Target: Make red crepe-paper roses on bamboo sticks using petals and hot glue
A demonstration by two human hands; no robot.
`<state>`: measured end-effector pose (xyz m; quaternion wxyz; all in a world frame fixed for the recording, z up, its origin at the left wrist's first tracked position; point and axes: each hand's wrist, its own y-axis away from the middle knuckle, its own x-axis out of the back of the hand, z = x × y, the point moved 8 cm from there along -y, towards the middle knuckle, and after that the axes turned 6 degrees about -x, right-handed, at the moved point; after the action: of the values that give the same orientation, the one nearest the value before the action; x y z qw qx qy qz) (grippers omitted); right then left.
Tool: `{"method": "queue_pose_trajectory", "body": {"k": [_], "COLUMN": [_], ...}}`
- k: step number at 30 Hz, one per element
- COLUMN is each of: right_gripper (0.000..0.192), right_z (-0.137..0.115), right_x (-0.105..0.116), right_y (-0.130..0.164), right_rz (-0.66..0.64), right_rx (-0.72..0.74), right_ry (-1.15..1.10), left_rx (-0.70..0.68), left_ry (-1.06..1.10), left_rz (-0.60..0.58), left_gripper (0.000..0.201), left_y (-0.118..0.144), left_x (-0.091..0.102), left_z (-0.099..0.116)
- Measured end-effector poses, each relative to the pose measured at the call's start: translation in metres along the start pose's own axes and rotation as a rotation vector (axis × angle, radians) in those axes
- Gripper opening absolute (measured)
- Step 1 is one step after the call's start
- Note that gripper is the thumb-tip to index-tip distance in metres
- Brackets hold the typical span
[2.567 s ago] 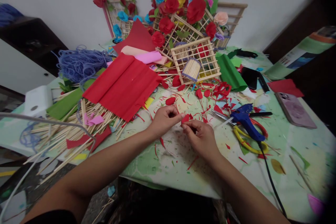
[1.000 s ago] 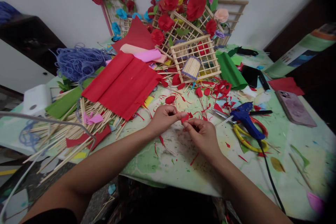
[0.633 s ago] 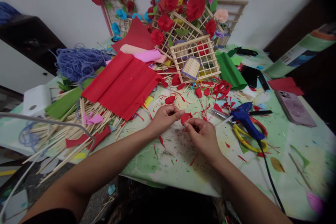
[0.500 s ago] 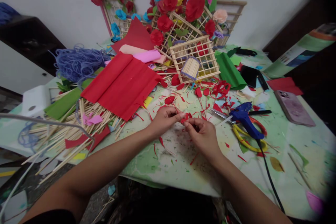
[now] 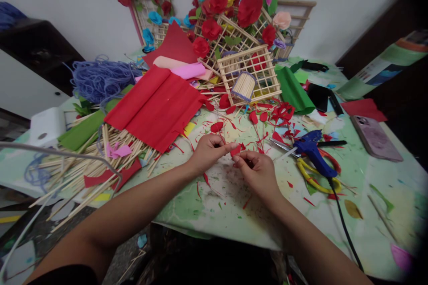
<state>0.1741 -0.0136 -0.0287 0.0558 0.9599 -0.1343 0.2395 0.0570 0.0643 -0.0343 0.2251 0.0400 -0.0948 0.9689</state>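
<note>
Both hands meet just above the table (image 5: 234, 213): the left hand (image 5: 209, 153) and right hand (image 5: 256, 170) pinch one small red paper petal (image 5: 235, 150) between closed fingertips, apparently shaping it. Behind lie the blue glue gun (image 5: 312, 150) and red crepe sheet (image 5: 157, 107).

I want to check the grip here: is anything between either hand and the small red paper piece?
Nothing visible is. The left hand and the right hand meet at the red paper piece, fingertips pinching it directly above the table. The glue gun lies off to the right.
</note>
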Motion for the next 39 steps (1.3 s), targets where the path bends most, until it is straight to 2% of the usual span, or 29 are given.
{"method": "queue_pose_trajectory", "body": {"k": [6, 8, 14, 16, 21, 29, 35, 39], "right_gripper": [0.025, 0.025, 0.024, 0.024, 0.024, 0.022, 0.023, 0.022], "right_z": [0.001, 0.000, 0.000, 0.000, 0.000, -0.006, -0.004, -0.005], "right_x": [0.002, 0.002, -0.001, 0.000, 0.002, 0.003, 0.005, 0.004], "right_y": [-0.001, -0.001, 0.000, 0.000, -0.001, 0.003, 0.000, -0.001], "right_rz": [0.003, 0.003, -0.007, 0.002, 0.015, 0.035, 0.041, 0.042], "right_rx": [-0.024, -0.016, 0.006, 0.003, -0.013, 0.055, 0.034, 0.042], "right_ry": [-0.061, -0.044, 0.049, 0.048, 0.018, 0.079, 0.064, 0.067], "left_rx": [0.014, 0.006, 0.014, 0.025, 0.009, 0.012, 0.007, 0.015], "left_ry": [0.056, 0.009, -0.022, -0.016, 0.029, -0.013, 0.064, -0.015], "left_rz": [-0.144, -0.127, 0.018, 0.011, -0.103, 0.020, -0.101, -0.042], "left_gripper": [0.034, 0.034, 0.044, 0.043, 0.034, 0.040, 0.031, 0.035], "left_y": [0.001, 0.000, -0.001, -0.001, -0.001, -0.001, 0.000, 0.000], "left_x": [-0.010, -0.008, 0.003, 0.002, -0.007, 0.002, -0.010, -0.004], "left_z": [0.006, 0.005, -0.002, -0.002, 0.002, -0.002, 0.000, -0.003]}}
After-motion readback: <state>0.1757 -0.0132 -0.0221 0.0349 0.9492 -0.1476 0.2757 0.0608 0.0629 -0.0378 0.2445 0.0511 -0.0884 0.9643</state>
